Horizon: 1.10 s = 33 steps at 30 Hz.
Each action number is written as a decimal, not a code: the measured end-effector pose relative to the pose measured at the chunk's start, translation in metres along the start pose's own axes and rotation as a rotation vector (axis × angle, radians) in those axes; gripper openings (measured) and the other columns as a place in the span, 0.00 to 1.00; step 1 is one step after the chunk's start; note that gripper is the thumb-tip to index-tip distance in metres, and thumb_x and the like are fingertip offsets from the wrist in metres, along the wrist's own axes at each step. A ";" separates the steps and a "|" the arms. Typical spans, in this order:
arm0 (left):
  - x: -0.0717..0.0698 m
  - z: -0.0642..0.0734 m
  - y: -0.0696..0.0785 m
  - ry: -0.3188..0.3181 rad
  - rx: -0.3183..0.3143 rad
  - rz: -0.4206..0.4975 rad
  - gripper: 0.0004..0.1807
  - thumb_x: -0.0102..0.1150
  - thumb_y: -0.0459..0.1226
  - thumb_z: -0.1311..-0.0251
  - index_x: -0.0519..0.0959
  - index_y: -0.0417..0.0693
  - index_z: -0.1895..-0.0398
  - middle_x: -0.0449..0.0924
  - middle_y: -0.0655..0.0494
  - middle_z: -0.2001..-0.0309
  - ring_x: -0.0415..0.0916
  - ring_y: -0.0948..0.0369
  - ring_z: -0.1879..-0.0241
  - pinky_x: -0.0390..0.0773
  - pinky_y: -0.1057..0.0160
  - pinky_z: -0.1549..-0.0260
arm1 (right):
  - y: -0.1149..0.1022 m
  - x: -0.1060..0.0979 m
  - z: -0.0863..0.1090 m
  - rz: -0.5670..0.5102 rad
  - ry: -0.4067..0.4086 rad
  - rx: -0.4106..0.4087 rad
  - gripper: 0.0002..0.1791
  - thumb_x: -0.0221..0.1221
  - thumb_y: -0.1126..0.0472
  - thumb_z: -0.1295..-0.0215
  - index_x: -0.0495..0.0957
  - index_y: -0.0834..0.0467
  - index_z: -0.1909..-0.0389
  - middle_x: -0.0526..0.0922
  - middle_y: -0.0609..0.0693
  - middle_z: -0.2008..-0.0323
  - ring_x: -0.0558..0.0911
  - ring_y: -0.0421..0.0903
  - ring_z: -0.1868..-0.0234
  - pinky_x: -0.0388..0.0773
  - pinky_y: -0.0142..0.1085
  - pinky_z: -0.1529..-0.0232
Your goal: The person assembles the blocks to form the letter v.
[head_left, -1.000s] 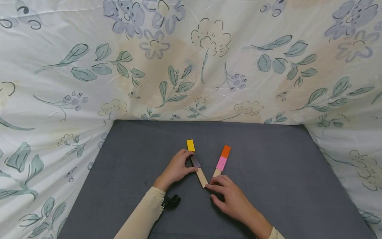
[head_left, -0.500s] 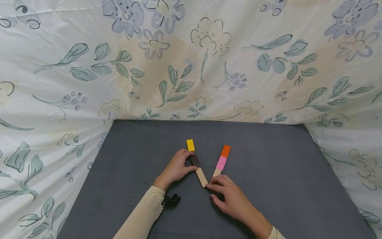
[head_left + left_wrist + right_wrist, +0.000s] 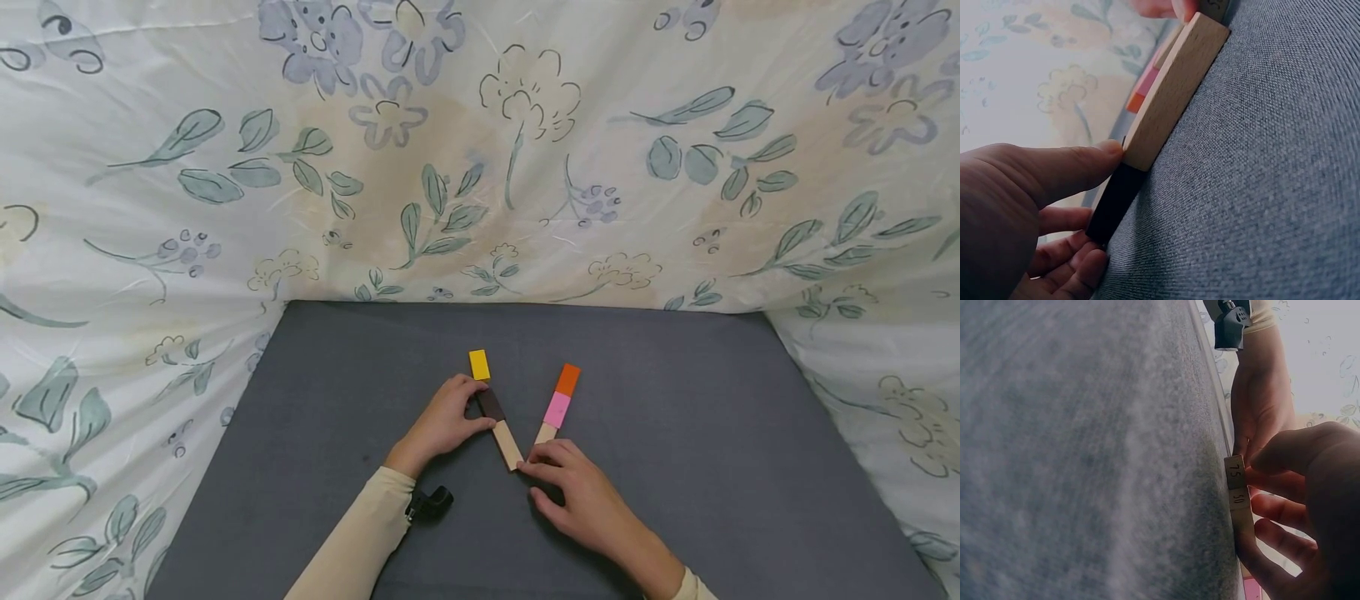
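Note:
In the head view, short coloured blocks form a V on dark cloth. My left hand [image 3: 444, 421] pinches a dark brown block [image 3: 492, 405] end to end, thumb at its near end, fingers at its far end. A yellow block [image 3: 478, 365] lies beyond it; a plain wooden block [image 3: 507, 446] continues toward me. My right hand [image 3: 573, 492] rests its fingertips at the point of the V, its thumb apart. It partly covers the other arm's wooden block [image 3: 546, 433], with pink [image 3: 557, 410] and orange [image 3: 567, 380] blocks beyond. Printed numbers show on the block ends [image 3: 1235, 472] in the right wrist view.
Dark grey cloth [image 3: 675, 400] covers the table. Pale floral fabric [image 3: 465, 167] hangs behind and at both sides. A black device [image 3: 431, 505] is strapped to the left wrist, at the cuff of a cream sleeve [image 3: 360, 533].
The dark brown block's top looked greyish and shiny a second ago and looks darker now. Both hands and the rest of the blocks stay in place.

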<state>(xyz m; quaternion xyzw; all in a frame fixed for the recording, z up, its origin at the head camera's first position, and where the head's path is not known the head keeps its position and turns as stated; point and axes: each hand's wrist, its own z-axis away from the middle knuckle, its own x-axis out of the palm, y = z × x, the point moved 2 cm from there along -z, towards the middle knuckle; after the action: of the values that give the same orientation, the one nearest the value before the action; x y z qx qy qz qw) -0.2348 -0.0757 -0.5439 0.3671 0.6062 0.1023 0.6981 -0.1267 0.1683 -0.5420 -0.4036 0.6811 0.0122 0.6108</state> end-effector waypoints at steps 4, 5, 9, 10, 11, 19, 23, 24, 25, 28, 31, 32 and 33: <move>0.000 0.000 0.000 0.001 0.011 -0.002 0.32 0.77 0.46 0.33 0.80 0.42 0.30 0.77 0.47 0.38 0.76 0.51 0.41 0.76 0.47 0.37 | 0.000 0.000 0.000 -0.004 0.000 0.000 0.20 0.75 0.59 0.35 0.92 0.46 0.42 0.80 0.36 0.47 0.75 0.39 0.42 0.83 0.45 0.44; 0.000 0.000 0.000 0.000 0.014 0.000 0.33 0.77 0.46 0.33 0.80 0.42 0.30 0.77 0.47 0.38 0.76 0.50 0.41 0.76 0.47 0.37 | 0.001 0.000 0.000 -0.005 0.000 0.000 0.20 0.75 0.59 0.35 0.91 0.46 0.42 0.80 0.36 0.47 0.75 0.39 0.42 0.83 0.45 0.44; -0.001 0.001 0.000 0.004 0.025 0.015 0.33 0.77 0.46 0.33 0.79 0.42 0.30 0.77 0.46 0.38 0.76 0.50 0.41 0.76 0.46 0.37 | 0.001 0.000 0.000 -0.004 -0.002 0.003 0.20 0.75 0.59 0.35 0.91 0.46 0.42 0.80 0.36 0.47 0.75 0.39 0.42 0.83 0.45 0.43; -0.001 0.001 0.000 0.004 0.024 0.022 0.33 0.77 0.46 0.32 0.79 0.42 0.29 0.77 0.46 0.38 0.76 0.50 0.41 0.76 0.46 0.37 | 0.001 0.000 0.000 -0.004 -0.004 0.003 0.20 0.75 0.59 0.35 0.91 0.46 0.42 0.80 0.36 0.47 0.75 0.39 0.42 0.83 0.45 0.43; -0.001 0.002 0.000 0.004 0.024 0.026 0.33 0.77 0.45 0.32 0.79 0.42 0.29 0.77 0.46 0.38 0.76 0.50 0.41 0.76 0.46 0.37 | 0.001 0.000 0.000 -0.003 -0.005 0.003 0.20 0.75 0.59 0.35 0.91 0.46 0.42 0.80 0.36 0.47 0.75 0.39 0.42 0.83 0.45 0.43; -0.002 0.003 -0.002 0.008 0.022 0.039 0.32 0.76 0.47 0.31 0.79 0.43 0.29 0.77 0.47 0.39 0.76 0.51 0.44 0.77 0.47 0.40 | 0.001 0.000 0.000 -0.001 -0.004 0.003 0.20 0.75 0.59 0.35 0.91 0.46 0.42 0.80 0.36 0.47 0.75 0.39 0.42 0.83 0.45 0.44; -0.004 0.004 -0.004 0.043 0.020 0.077 0.30 0.74 0.47 0.29 0.80 0.42 0.30 0.78 0.49 0.41 0.77 0.54 0.49 0.80 0.49 0.45 | 0.001 0.000 0.000 -0.004 0.003 -0.004 0.20 0.75 0.59 0.35 0.91 0.47 0.42 0.80 0.36 0.47 0.75 0.39 0.42 0.82 0.45 0.44; -0.004 0.004 -0.004 0.053 0.018 0.091 0.29 0.73 0.46 0.28 0.80 0.42 0.30 0.78 0.49 0.41 0.78 0.55 0.50 0.80 0.50 0.46 | 0.001 0.000 0.000 -0.005 0.005 -0.006 0.20 0.76 0.59 0.35 0.91 0.47 0.42 0.80 0.36 0.47 0.75 0.40 0.42 0.82 0.45 0.44; -0.005 0.005 -0.005 0.065 0.020 0.102 0.28 0.72 0.46 0.28 0.81 0.42 0.31 0.79 0.49 0.42 0.78 0.55 0.51 0.81 0.50 0.47 | 0.001 0.000 0.000 -0.007 0.008 -0.008 0.20 0.76 0.59 0.35 0.92 0.47 0.42 0.80 0.36 0.47 0.76 0.40 0.42 0.82 0.45 0.44; -0.008 0.005 -0.006 0.090 0.021 0.119 0.26 0.72 0.46 0.27 0.81 0.42 0.33 0.79 0.49 0.42 0.78 0.55 0.51 0.81 0.50 0.47 | 0.001 0.000 0.000 -0.009 0.016 -0.015 0.20 0.76 0.60 0.36 0.92 0.47 0.42 0.80 0.37 0.47 0.76 0.40 0.42 0.82 0.45 0.44; -0.010 0.005 -0.008 0.112 0.016 0.133 0.24 0.72 0.45 0.27 0.82 0.42 0.34 0.79 0.50 0.42 0.78 0.55 0.50 0.81 0.50 0.47 | 0.001 0.000 0.000 -0.009 0.020 -0.019 0.20 0.76 0.60 0.36 0.92 0.47 0.43 0.80 0.36 0.47 0.76 0.40 0.42 0.82 0.45 0.44; -0.012 0.004 -0.009 0.120 0.012 0.135 0.25 0.72 0.45 0.27 0.82 0.42 0.34 0.80 0.50 0.42 0.78 0.55 0.50 0.81 0.51 0.46 | 0.001 0.000 0.000 -0.009 0.020 -0.020 0.20 0.76 0.60 0.36 0.92 0.47 0.43 0.80 0.36 0.47 0.76 0.40 0.42 0.83 0.45 0.45; -0.013 0.004 -0.010 0.131 0.011 0.139 0.25 0.72 0.44 0.27 0.82 0.42 0.34 0.80 0.50 0.43 0.78 0.55 0.50 0.81 0.50 0.46 | 0.001 0.000 0.000 -0.009 0.022 -0.022 0.20 0.76 0.61 0.36 0.92 0.47 0.43 0.80 0.37 0.47 0.76 0.40 0.42 0.83 0.45 0.45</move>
<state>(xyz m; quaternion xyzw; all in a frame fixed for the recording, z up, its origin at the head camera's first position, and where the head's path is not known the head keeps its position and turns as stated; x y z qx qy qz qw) -0.2372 -0.0917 -0.5404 0.4046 0.6240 0.1711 0.6463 -0.1267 0.1691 -0.5422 -0.4135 0.6857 0.0127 0.5989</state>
